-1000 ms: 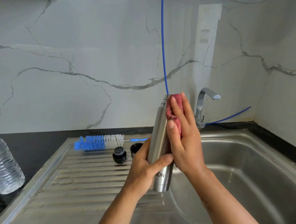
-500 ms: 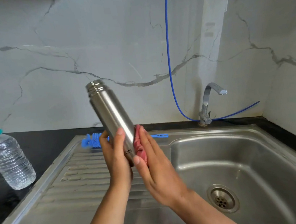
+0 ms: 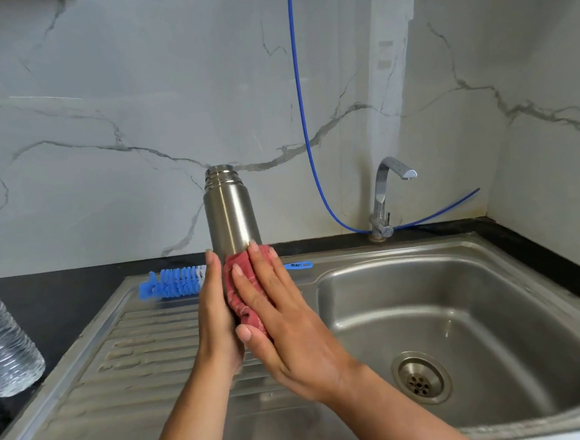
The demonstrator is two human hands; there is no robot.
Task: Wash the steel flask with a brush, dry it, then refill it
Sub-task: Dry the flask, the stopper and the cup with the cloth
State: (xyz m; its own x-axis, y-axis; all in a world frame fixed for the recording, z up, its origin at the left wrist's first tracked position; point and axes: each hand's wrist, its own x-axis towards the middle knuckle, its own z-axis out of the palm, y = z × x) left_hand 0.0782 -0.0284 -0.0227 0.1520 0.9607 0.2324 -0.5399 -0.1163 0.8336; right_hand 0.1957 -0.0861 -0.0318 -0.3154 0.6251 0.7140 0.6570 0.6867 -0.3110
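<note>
Steel flask (image 3: 230, 213) is standing roughly upright, mouth uncapped at the top, held in the air over the ribbed drainboard (image 3: 143, 347) just left of the sink basin (image 3: 466, 310). Left hand (image 3: 216, 314) is gripping the flask's lower body, fingers wrapping round it. Right hand (image 3: 274, 310) is pressing a red cloth (image 3: 242, 292) flat against the flask's side, fingers straight. Blue bottle brush (image 3: 173, 283) is lying on the drainboard behind the hands. Plastic water bottle (image 3: 5, 346) is sitting at far left on the dark counter (image 3: 54, 305).
</note>
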